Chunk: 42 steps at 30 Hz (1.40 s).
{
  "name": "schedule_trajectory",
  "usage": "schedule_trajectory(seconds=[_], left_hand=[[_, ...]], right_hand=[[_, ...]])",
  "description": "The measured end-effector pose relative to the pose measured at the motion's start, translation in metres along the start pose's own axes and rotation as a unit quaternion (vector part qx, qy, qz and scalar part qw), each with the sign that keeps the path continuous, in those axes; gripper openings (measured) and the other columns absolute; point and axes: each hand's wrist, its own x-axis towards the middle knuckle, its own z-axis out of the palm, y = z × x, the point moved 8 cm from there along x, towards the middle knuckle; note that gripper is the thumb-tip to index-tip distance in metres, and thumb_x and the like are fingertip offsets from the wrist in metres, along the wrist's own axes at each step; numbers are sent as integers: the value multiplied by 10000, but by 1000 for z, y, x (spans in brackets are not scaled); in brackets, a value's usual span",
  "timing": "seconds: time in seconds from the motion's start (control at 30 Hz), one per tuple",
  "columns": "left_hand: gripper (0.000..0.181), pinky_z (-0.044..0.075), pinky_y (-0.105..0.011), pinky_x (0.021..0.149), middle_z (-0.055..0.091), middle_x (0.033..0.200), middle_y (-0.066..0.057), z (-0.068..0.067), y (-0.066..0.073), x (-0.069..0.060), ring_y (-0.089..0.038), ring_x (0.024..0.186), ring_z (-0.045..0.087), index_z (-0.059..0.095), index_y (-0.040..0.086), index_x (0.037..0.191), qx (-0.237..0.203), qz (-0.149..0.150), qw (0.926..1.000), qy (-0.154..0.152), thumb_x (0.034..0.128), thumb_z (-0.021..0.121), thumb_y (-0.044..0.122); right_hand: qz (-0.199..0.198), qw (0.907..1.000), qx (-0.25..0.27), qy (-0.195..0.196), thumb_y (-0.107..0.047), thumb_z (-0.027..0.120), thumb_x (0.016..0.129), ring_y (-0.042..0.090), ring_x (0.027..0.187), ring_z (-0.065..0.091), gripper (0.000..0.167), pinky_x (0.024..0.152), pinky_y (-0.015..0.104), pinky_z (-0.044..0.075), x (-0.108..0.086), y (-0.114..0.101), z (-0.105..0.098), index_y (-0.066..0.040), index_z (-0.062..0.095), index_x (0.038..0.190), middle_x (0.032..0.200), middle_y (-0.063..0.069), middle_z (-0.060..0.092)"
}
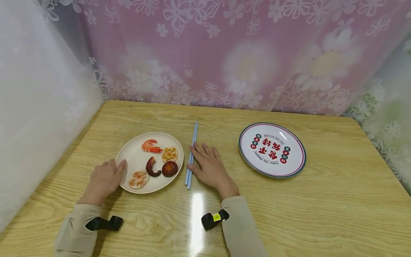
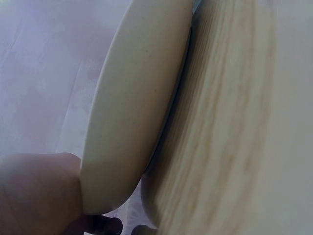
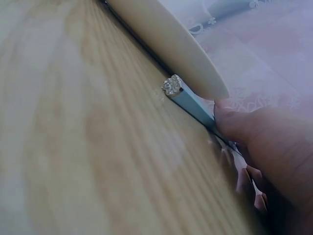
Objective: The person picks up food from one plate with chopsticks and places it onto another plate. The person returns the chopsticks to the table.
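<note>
My left hand (image 1: pixel 102 180) grips the left rim of a cream plate (image 1: pixel 131 157), the thumb at the rim and the fingertips (image 2: pixel 105 224) beneath it in the left wrist view. On the plate lie a shrimp (image 1: pixel 151 146), an octopus tentacle (image 1: pixel 152 167), a mushroom cap (image 1: pixel 170 169) and two lotus root slices, one browned (image 1: pixel 170 155) and one paler (image 1: pixel 139 179). A pair of pale blue chopsticks (image 1: pixel 195 134) lies right of the plate. My right hand (image 1: pixel 210 169) rests flat with fingers spread, its thumb and fingertips touching the chopsticks. Their near end (image 3: pixel 172 85) shows in the right wrist view.
A white plate (image 1: pixel 272 150) with a green-and-red rim and red lettering sits to the right on the wooden table (image 1: pixel 321 200). Behind the table hangs a pink floral curtain (image 1: pixel 205 53), with whitish curtains at both sides.
</note>
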Motion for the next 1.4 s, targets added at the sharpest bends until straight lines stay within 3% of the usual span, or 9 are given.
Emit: schedule_trajectory(seconds=[0.47,0.77,1.4], left_hand=[[718,374,-629,828,492,1081,-408,0,1,-1,-607,1040,447,395,-226,1213,-30,1,10000,30,1048,190,442],[708,374,-621,818,494,1069,-402,0,1,-2,-599,1027,451,402,-224,1202,-16,-7,10000,1,1050,197,437],[725,365,-640,853,473,1119,-427,1,0,0,-613,1062,429,382,-233,1236,-41,-22,10000,42,1047,187,440]], right_hand=[[-39,9999,88,36,-436,471,999,284,1467,138,586,1155,488,11,10,5,-1,-158,355,1500,1586,45,222],[-100,9993,316,145,-405,524,983,294,1460,164,503,1151,503,27,15,8,-3,-177,480,1429,1574,50,261],[-44,9981,581,210,-413,579,956,272,1458,182,495,1156,474,23,17,11,-4,-165,522,1380,1558,48,296]])
